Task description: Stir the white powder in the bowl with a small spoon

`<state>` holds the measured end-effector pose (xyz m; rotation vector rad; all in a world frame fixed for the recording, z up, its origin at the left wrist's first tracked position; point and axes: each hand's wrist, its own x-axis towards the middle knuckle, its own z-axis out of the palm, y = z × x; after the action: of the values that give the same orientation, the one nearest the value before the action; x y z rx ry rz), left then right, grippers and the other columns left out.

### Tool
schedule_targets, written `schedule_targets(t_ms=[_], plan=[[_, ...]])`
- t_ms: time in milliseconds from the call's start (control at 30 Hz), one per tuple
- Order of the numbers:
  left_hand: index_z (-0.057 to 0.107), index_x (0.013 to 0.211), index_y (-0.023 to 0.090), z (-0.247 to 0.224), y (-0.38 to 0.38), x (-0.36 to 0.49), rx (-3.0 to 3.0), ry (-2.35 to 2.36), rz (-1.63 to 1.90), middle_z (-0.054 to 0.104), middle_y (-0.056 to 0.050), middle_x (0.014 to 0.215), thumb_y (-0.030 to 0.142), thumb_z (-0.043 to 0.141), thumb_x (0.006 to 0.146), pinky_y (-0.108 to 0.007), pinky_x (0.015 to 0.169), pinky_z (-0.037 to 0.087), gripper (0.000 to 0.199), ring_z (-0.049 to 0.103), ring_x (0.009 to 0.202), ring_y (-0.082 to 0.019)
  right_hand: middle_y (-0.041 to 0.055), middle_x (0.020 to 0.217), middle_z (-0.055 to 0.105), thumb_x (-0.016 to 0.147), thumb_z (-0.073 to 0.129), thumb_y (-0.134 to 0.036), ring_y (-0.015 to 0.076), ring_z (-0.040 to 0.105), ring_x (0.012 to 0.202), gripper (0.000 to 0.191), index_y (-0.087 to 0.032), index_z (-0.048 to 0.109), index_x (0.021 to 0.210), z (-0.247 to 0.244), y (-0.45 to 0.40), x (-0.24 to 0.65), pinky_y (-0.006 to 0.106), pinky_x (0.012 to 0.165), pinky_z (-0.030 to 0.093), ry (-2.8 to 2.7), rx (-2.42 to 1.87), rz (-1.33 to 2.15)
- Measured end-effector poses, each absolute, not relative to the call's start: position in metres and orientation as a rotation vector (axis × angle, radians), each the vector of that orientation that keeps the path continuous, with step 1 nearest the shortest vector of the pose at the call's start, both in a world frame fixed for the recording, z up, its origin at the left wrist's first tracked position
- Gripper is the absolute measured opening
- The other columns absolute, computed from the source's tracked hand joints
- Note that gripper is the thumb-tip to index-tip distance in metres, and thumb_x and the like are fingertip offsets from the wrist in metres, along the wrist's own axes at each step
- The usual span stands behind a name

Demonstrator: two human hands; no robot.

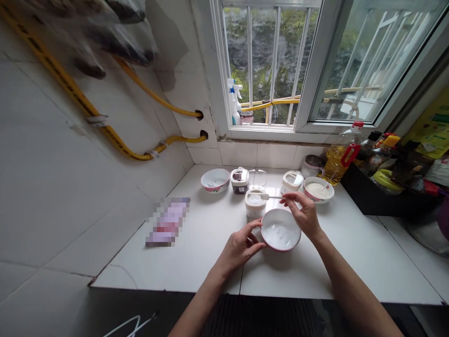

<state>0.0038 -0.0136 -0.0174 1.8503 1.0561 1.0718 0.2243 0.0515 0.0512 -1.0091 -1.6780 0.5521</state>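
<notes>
Two bare hands over a white bench, working at a small pink-rimmed bowl

Left hand at 9 o'clock of that bowl, fingers and thumb narrowed onto its rim, steadying it

Right hand at 1 o'clock of the bowl, just above its rim, fingertips pinched shut on the handle of a white spoon

Spoon lying level, head pointing toward 9 o'clock, resting over an open white jar filled with something white

Bowl near the bench's front half, holding a white powdery layer; jar just beyond it at 11 o'clock, nearly touching

Blurred pink-and-purple packet lying flat, well apart at 9 o'clock

Farther back, a row: another pink-rimmed bowl at 10 o'clock, a dark-filled jar, a clear lid, a lidded white jar, then a bowl of cream-coloured stuff at 1 o'clock

Beyond that, a bottle of yellow oil with a red handle beside a dark tray of sauce bottles

Farthest off, a barred window with a spray bottle on the sill, and yellow hoses along the tiled wall at 10 o'clock
</notes>
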Motion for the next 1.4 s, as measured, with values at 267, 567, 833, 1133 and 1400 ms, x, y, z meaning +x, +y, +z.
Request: schedule_targets(t_ms=[267, 567, 833, 1133, 1400], plan=[[0.056, 0.121, 0.023, -0.018, -0.014, 0.002, 1.883, 1.062, 1.064, 0.068, -0.009, 0.128, 0.030, 0.067, 0.087, -0.025, 0.060, 0.063, 0.036, 0.072, 0.067, -0.012, -0.0012, 0.049, 0.060, 0.069, 0.048, -0.015, 0.0135, 0.053, 0.052, 0.018, -0.019, 0.065, 0.061, 0.060, 0.052, 0.234, 0.027, 0.061, 0.044, -2.004, -1.063, 0.767], [0.055, 0.122, 0.024, -0.020, -0.015, 0.002, 1.886, 1.046, 1.078, 0.062, -0.010, 0.138, 0.028, 0.067, 0.088, -0.024, 0.059, 0.063, 0.036, 0.072, 0.066, -0.011, -0.0013, 0.048, 0.061, 0.068, 0.047, -0.016, 0.0128, 0.052, 0.049, 0.019, -0.018, 0.065, 0.063, 0.055, 0.049, 0.226, 0.024, 0.055, 0.041, -2.007, -1.105, 0.940], [0.055, 0.121, 0.024, -0.018, -0.014, 0.002, 1.893, 1.059, 1.065, 0.062, -0.011, 0.139, 0.029, 0.067, 0.088, -0.025, 0.058, 0.063, 0.035, 0.072, 0.067, -0.012, -0.0021, 0.046, 0.058, 0.066, 0.048, -0.020, 0.0109, 0.047, 0.046, 0.018, -0.018, 0.065, 0.061, 0.056, 0.053, 0.232, 0.022, 0.050, 0.037, -1.900, -1.167, 0.963], [0.055, 0.121, 0.024, -0.018, -0.015, 0.002, 1.876, 1.055, 1.066, 0.062, -0.010, 0.139, 0.030, 0.067, 0.088, -0.024, 0.058, 0.063, 0.035, 0.072, 0.068, -0.012, -0.0005, 0.049, 0.062, 0.068, 0.047, -0.016, 0.0126, 0.053, 0.049, 0.020, -0.018, 0.066, 0.062, 0.049, 0.053, 0.225, 0.023, 0.055, 0.042, -2.017, -1.132, 0.955], [0.055, 0.121, 0.025, -0.019, -0.015, 0.002, 1.868, 1.072, 1.057, 0.067, -0.009, 0.129, 0.029, 0.067, 0.087, -0.024, 0.058, 0.062, 0.036, 0.072, 0.068, -0.013, 0.0004, 0.054, 0.066, 0.069, 0.048, -0.013, 0.0140, 0.057, 0.055, 0.022, -0.017, 0.069, 0.067, 0.054, 0.046, 0.224, 0.024, 0.058, 0.045, -2.062, -1.076, 1.031]])
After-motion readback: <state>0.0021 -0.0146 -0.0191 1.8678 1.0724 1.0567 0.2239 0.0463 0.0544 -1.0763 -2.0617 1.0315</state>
